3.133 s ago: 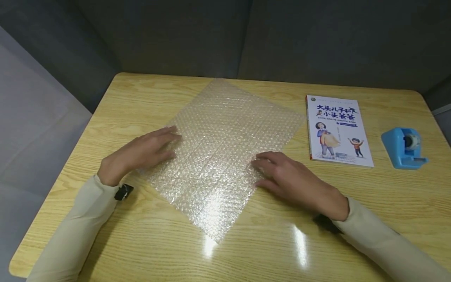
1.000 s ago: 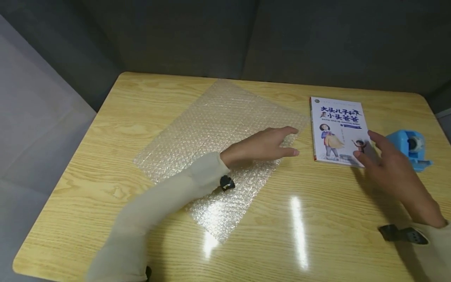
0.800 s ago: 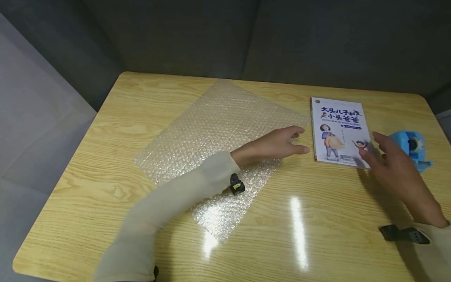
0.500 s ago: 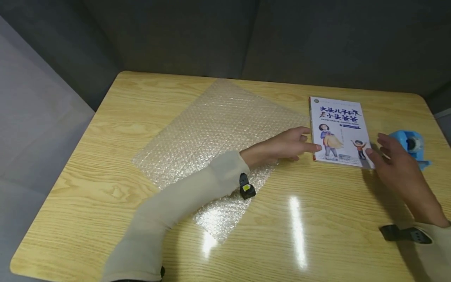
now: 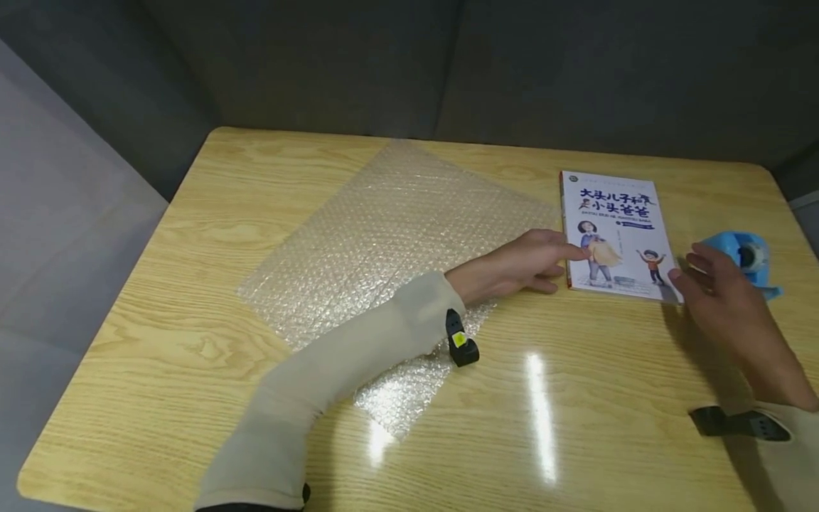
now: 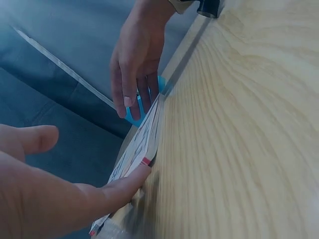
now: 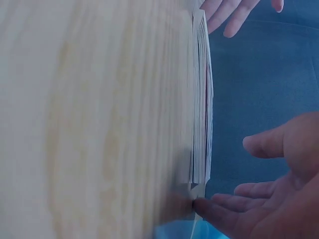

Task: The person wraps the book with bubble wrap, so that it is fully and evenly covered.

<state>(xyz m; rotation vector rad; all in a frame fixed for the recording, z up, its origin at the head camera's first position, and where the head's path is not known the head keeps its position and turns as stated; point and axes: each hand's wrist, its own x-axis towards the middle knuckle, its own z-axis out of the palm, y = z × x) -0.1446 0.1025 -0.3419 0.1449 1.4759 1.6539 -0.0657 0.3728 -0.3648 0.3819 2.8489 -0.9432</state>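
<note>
Reaching from both sides, we bring our hands to the picture book (image 5: 616, 237), which lies flat on the wooden table (image 5: 192, 213), cover up, between the bubble wrap (image 5: 390, 249) and the blue tape dispenser (image 5: 745, 252). Our left hand (image 5: 518, 262) lies across the wrap's corner nearest the book, fingers straight; the left wrist view shows a fingertip (image 6: 142, 172) touching the book's near spine corner, nothing pinched. Our right hand (image 5: 719, 295) sits at the book's opposite near corner, fingers loosely spread, their tips (image 7: 202, 204) at the page edge where it meets the table, holding nothing. We judge the hands bracket the book so because it lies too flat to grasp from above; the edges are the only way in.

The book's spine edge lies just beside the wrap, nearly touching, while the dispenser stands near the page edge, behind our right hand. Bare wood opens in front of the book, toward us, and the wrap beyond the spine lies spread flat.
</note>
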